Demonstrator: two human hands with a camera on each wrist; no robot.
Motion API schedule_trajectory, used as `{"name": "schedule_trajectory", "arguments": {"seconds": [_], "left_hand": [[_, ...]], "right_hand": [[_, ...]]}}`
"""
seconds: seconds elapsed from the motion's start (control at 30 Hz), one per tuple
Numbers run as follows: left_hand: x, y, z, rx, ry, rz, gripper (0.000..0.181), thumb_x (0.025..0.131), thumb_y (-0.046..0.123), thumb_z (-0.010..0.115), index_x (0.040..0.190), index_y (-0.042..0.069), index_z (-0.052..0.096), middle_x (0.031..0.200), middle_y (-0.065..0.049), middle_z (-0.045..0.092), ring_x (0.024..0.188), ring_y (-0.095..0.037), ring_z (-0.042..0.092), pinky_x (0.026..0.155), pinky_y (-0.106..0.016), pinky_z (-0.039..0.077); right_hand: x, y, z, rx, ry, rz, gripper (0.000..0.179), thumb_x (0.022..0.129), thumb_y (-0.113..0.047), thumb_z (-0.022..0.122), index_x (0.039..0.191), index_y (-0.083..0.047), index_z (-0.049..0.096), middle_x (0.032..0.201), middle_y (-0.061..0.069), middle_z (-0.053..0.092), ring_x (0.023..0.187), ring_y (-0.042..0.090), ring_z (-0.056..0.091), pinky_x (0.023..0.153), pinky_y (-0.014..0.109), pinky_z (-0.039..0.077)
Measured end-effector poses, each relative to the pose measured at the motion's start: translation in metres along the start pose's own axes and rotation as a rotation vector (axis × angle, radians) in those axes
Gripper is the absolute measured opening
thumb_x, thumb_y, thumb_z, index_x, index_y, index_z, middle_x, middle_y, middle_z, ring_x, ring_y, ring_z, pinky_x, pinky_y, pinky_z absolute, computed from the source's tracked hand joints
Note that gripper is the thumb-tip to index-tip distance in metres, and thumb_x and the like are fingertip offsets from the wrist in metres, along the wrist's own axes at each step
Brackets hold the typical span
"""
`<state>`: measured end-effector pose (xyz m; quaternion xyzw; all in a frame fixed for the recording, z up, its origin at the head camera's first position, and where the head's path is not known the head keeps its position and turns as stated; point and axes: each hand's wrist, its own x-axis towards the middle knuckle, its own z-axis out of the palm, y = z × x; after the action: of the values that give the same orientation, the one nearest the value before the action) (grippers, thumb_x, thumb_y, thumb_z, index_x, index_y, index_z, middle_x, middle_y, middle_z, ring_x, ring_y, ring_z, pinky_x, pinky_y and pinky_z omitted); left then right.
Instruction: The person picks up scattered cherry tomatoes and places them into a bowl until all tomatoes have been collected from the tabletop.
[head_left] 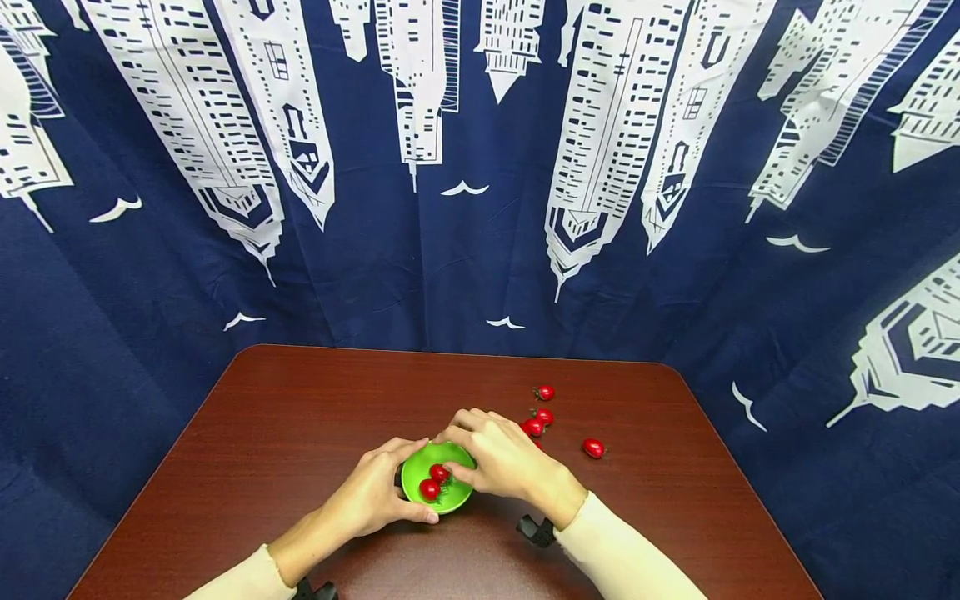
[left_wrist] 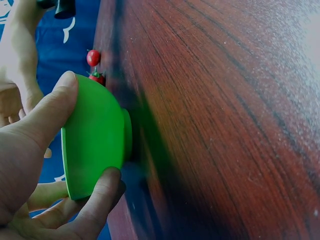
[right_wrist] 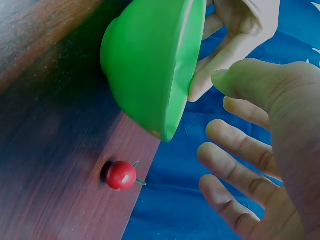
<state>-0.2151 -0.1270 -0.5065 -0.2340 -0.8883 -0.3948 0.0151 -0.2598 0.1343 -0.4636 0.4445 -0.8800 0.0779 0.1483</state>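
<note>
A small green bowl [head_left: 417,463] sits low over the table between the two hands. My left hand [head_left: 372,493] holds it at the left side; in the left wrist view its thumb is on the bowl wall [left_wrist: 95,135] and its fingers curl about the other side. Two red cherry tomatoes [head_left: 430,489] with green stems lie inside. At the bowl's right edge is my right hand [head_left: 498,454], its thumb reaching over the rim. The right wrist view shows that hand's fingers [right_wrist: 240,145] spread and loosely bent, holding nothing.
Several loose cherry tomatoes [head_left: 546,392] lie right of the bowl, some partly hidden behind the right hand. One tomato [head_left: 594,448] is farther right. The brown wooden table [head_left: 337,383] ends at a dark blue curtain [head_left: 420,275] printed with white buildings.
</note>
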Motion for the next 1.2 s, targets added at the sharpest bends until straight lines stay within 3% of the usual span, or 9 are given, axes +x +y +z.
{"name": "schedule_trajectory", "arguments": {"seconds": [0.37, 0.67, 0.77, 1.0, 1.2], "left_hand": [[0.001, 0.000, -0.002, -0.014, -0.015, -0.019, 0.111, 0.073, 0.037, 0.115, 0.161, -0.006, 0.064, 0.146, -0.015, 0.075, 0.131, -0.034, 0.075, 0.095, -0.024, 0.068], [0.001, 0.000, -0.001, -0.018, -0.009, -0.026, 0.110, 0.072, 0.036, 0.115, 0.161, -0.004, 0.064, 0.144, -0.012, 0.075, 0.128, -0.032, 0.075, 0.093, -0.025, 0.068], [0.001, 0.000, -0.001, 0.007, -0.002, -0.022, 0.111, 0.071, 0.038, 0.115, 0.161, -0.003, 0.065, 0.145, -0.011, 0.076, 0.129, -0.031, 0.076, 0.099, -0.029, 0.068], [0.001, 0.000, -0.001, -0.033, -0.009, -0.028, 0.111, 0.071, 0.034, 0.116, 0.162, -0.005, 0.064, 0.147, -0.015, 0.075, 0.132, -0.036, 0.074, 0.090, -0.022, 0.068], [0.001, 0.000, 0.000, 0.015, 0.007, -0.013, 0.111, 0.070, 0.038, 0.115, 0.161, -0.003, 0.066, 0.145, -0.012, 0.077, 0.130, -0.033, 0.076, 0.101, -0.031, 0.069]], "right_hand": [[-0.005, 0.011, -0.006, 0.018, 0.028, 0.045, 0.033, 0.101, -0.032, 0.092, 0.132, -0.026, 0.084, 0.123, -0.007, 0.077, 0.106, 0.014, 0.074, 0.096, 0.038, 0.067], [-0.006, 0.027, -0.007, 0.089, 0.029, 0.089, 0.037, 0.100, -0.029, 0.093, 0.136, -0.026, 0.084, 0.128, -0.005, 0.077, 0.101, 0.016, 0.076, 0.081, 0.032, 0.066], [-0.006, 0.035, -0.007, 0.133, 0.006, 0.113, 0.038, 0.100, -0.027, 0.092, 0.137, -0.026, 0.083, 0.130, -0.004, 0.076, 0.105, 0.019, 0.080, 0.083, 0.034, 0.068], [-0.004, 0.051, 0.002, 0.166, -0.068, 0.145, 0.046, 0.099, -0.022, 0.090, 0.144, -0.021, 0.081, 0.137, 0.001, 0.074, 0.112, 0.022, 0.079, 0.093, 0.040, 0.068], [-0.002, 0.063, 0.010, 0.215, -0.113, 0.187, 0.051, 0.098, -0.022, 0.092, 0.147, -0.021, 0.079, 0.142, 0.001, 0.071, 0.123, 0.021, 0.076, 0.101, 0.044, 0.068]]}}
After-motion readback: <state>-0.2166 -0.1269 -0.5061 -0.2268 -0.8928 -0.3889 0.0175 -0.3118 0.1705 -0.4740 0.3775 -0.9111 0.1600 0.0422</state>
